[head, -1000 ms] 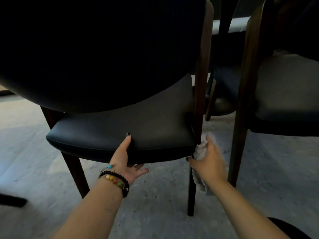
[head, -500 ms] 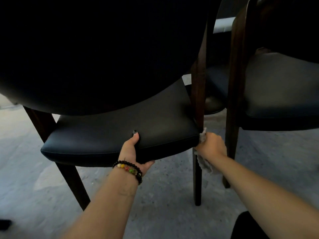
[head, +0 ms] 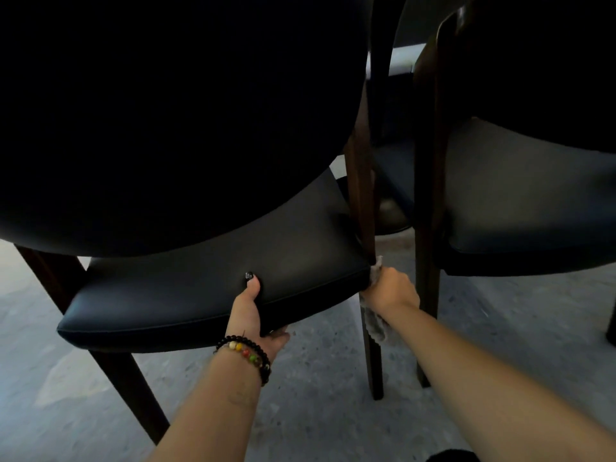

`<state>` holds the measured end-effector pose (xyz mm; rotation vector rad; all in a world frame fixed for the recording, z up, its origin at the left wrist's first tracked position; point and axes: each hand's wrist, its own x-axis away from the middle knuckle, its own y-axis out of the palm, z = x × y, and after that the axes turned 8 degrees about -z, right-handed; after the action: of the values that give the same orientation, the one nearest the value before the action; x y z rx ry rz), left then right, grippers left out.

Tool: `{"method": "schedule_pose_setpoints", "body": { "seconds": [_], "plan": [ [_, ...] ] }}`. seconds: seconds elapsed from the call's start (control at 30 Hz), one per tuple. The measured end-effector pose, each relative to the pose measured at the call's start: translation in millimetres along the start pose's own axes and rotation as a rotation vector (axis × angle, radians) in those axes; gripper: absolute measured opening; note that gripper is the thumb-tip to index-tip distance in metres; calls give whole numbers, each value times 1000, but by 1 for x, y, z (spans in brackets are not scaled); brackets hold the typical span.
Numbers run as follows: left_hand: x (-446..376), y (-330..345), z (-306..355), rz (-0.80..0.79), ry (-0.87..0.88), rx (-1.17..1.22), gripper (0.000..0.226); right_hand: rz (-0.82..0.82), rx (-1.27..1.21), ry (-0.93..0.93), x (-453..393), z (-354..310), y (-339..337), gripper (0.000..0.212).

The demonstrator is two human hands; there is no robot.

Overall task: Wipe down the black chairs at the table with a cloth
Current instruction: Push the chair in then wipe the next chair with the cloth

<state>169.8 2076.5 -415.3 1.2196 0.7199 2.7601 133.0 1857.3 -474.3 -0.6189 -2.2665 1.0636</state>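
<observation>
Two hands on the near chair [head: 200,288]: left hand [head: 250,311] gripped the seat's rear edge; right hand [head: 390,290] clenched the cloth [head: 375,323] at the leg [head: 373,361] beside it.

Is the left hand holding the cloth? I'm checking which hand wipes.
No, the left hand grips the seat edge bare, while the right hand clutches the cloth.

left hand [head: 253,316] clamped, thumb up, right hand [head: 391,291] fisted, forearms outstretched
</observation>
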Motion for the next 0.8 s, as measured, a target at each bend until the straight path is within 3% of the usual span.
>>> {"method": "schedule_pose_setpoints", "body": {
  "seconds": [0.1,0.17,0.27,0.33,0.43,0.5,0.57,0.63,0.7,0.77,0.8],
  "plan": [
    [5,-1,-4,54,31,-175,87,-7,-67,-56,15,4,-10,25],
    [16,-2,-1,61,4,-312,90,47,-206,-129,35,8,-25,24],
    [56,8,11,-91,-143,-454,82,170,-466,-279,72,-3,-69,42],
    [94,21,25,-190,-54,-515,64,205,-578,-416,96,-23,-107,44],
    [161,49,47,-274,267,-648,20,238,-636,-651,127,-61,-159,37],
    [207,70,60,-358,511,-777,17,314,-654,-832,149,-92,-189,33],
    [248,85,74,-355,864,-902,18,436,-674,-1018,168,-124,-215,31],
    [282,94,93,-157,1380,-1139,18,561,-722,-1144,182,-155,-236,31],
    [305,100,118,87,1780,-1293,18,665,-743,-1201,189,-184,-256,30],
    [319,106,148,173,1960,-1337,19,736,-690,-1223,188,-214,-277,27],
    [322,109,165,152,1967,-1376,18,754,-631,-1220,186,-229,-287,27]
  ]
}}
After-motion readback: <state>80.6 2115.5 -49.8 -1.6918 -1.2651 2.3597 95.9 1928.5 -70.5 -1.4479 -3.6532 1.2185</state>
